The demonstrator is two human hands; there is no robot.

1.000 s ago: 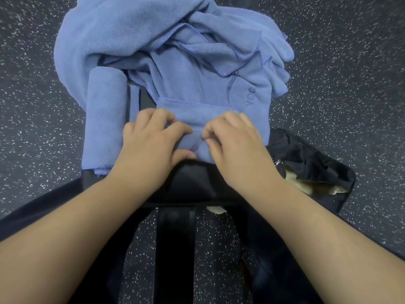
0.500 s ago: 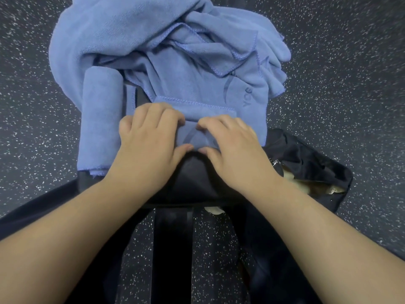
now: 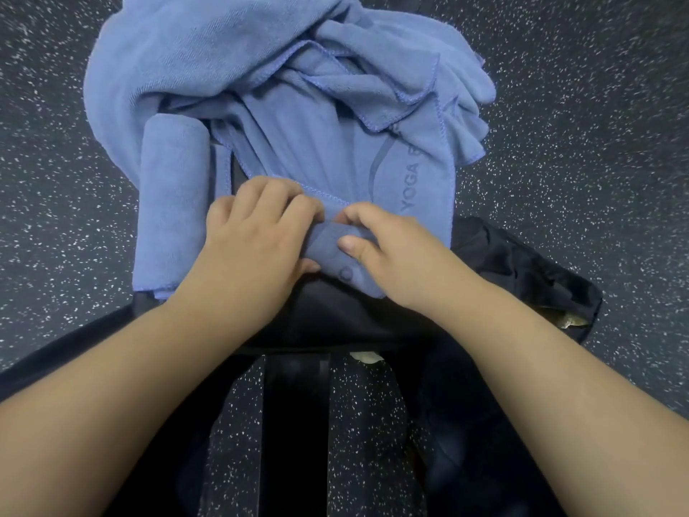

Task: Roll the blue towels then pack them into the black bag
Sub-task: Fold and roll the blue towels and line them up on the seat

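Note:
A blue towel (image 3: 335, 158) printed "YOGA" lies stretched toward me, its near end turned into a small roll (image 3: 332, 251). My left hand (image 3: 257, 248) and my right hand (image 3: 391, 255) sit side by side on that roll, fingers curled over it and thumbs tucked under. A finished rolled blue towel (image 3: 171, 203) lies just left of my left hand. More crumpled blue towels (image 3: 208, 57) are heaped behind. The black bag (image 3: 522, 278) lies under the towel's near end and spreads to the right, partly open.
Everything rests on a dark speckled floor (image 3: 596, 143). A black strap (image 3: 294, 423) runs toward me between my forearms. Something pale (image 3: 570, 320) shows inside the bag's opening at the right.
Both hands have turned the towel's near end over, so the roll between them has grown thicker and a small snap button now shows on it.

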